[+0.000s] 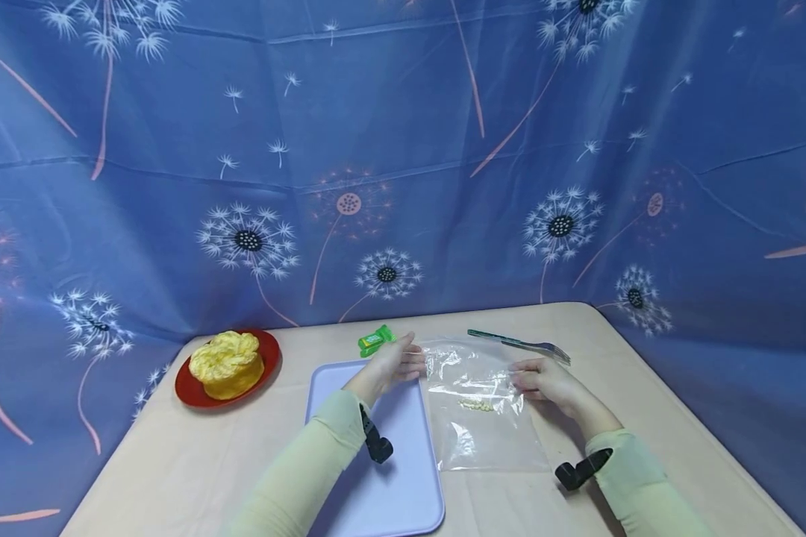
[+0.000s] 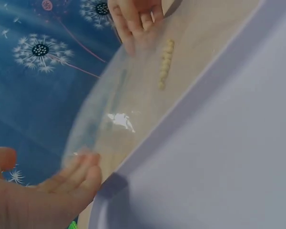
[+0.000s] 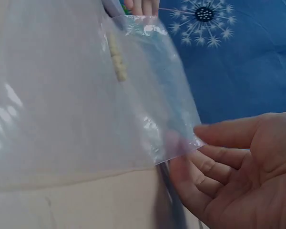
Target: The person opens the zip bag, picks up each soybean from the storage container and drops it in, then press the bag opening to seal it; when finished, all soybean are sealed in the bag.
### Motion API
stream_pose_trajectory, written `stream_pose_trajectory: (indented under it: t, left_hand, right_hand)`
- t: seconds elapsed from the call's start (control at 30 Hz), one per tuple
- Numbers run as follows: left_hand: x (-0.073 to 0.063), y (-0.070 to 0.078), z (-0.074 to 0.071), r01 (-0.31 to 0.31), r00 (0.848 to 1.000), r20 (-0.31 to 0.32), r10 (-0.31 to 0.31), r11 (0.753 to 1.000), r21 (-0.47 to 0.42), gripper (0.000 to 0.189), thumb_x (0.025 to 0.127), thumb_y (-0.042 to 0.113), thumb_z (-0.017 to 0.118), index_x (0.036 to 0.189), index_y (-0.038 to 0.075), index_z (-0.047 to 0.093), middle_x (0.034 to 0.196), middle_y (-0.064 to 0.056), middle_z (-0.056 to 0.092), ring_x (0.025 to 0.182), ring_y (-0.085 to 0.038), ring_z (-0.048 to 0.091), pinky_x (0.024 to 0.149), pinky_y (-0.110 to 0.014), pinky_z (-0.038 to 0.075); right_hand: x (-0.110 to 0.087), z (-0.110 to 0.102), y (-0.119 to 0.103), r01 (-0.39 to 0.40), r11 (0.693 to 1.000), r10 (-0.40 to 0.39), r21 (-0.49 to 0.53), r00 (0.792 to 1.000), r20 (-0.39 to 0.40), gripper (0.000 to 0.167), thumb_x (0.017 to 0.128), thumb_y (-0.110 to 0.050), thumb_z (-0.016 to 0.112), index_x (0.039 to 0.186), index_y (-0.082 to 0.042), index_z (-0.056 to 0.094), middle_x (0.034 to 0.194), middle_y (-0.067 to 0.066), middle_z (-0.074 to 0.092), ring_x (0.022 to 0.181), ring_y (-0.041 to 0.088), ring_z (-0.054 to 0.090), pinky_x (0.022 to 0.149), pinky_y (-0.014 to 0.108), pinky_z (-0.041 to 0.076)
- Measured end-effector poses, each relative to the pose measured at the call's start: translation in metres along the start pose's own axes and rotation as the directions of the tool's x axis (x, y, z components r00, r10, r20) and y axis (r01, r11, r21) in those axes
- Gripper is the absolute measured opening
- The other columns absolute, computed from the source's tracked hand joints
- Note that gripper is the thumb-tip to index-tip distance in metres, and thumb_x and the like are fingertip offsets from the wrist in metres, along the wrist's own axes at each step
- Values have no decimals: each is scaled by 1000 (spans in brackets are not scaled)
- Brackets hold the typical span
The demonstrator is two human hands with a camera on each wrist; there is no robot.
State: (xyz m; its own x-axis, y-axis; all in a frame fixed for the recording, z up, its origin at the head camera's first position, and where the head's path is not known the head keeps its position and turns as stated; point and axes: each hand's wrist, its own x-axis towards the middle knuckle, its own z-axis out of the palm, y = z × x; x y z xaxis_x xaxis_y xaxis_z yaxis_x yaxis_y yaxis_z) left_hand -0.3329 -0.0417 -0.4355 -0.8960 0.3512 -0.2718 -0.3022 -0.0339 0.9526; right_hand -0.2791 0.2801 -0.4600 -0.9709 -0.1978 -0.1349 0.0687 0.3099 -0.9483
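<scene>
A clear plastic bag (image 1: 470, 440) lies on the table's right half, its upper part raised off the tabletop. Through the plastic shows a short row of small cream-coloured bead-like pieces (image 2: 166, 64). My left hand (image 1: 396, 362) is at the bag's upper left edge; its straight fingers (image 2: 81, 174) touch the plastic, while the thumb stands apart. At the upper right corner, my right hand (image 1: 547, 384) holds the bag between its thumb, at the edge, and fingers behind, one of them visible through the film in the right wrist view.
A lilac tray (image 1: 410, 492) lies under my left forearm, left of the bag. Behind it are green wrapped packets (image 1: 375, 341). A red plate (image 1: 272, 358) with a yellow bread-like cake (image 1: 227, 365) stands far left. Beyond the bag lies a green-handled fork (image 1: 520, 344). A blue dandelion-print curtain (image 1: 403, 149) hangs behind.
</scene>
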Motion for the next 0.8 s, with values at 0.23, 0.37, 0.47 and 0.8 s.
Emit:
stream_pose_trajectory:
  t: [0.23, 0.37, 0.47, 0.8]
  left_hand:
    - [-7, -2, 1, 112, 993, 49, -107, 987, -116, 79, 110, 46, 34, 149, -21, 20, 143, -44, 40, 135, -54, 42, 111, -55, 37]
    - [-14, 1, 2, 121, 992, 55, -114, 981, -150, 80, 110, 45, 36, 150, -21, 16, 147, -47, 31, 138, -57, 34, 113, -56, 32]
    - [-19, 3, 1, 110, 993, 52, -103, 983, -148, 79, 110, 44, 37, 150, -21, 17, 150, -45, 27, 140, -57, 32, 115, -56, 31]
    - [-34, 0, -17, -22, 999, 46, 19, 997, 77, 51, 108, 24, 47, 144, -13, 43, 138, -30, 55, 130, -43, 53, 109, -52, 40]
  right_hand:
    - [6, 3, 1, -95, 989, 91, -111, 995, -36, 47, 94, 8, 61, 137, 22, 46, 100, 15, 67, 89, 16, 67, 81, 35, 58]
    - [6, 5, 0, -93, 986, 88, -141, 995, -43, 46, 94, 7, 63, 134, 23, 48, 114, 28, 65, 93, 20, 68, 83, 37, 58]
    - [5, 5, -1, -73, 985, 66, -153, 997, -48, 46, 93, 4, 64, 131, 25, 49, 125, 36, 59, 95, 21, 69, 83, 36, 58]
    - [2, 2, -6, -99, 973, 71, -207, 988, -139, 38, 97, -2, 62, 128, 19, 56, 112, 27, 66, 85, 23, 69, 73, 35, 59]
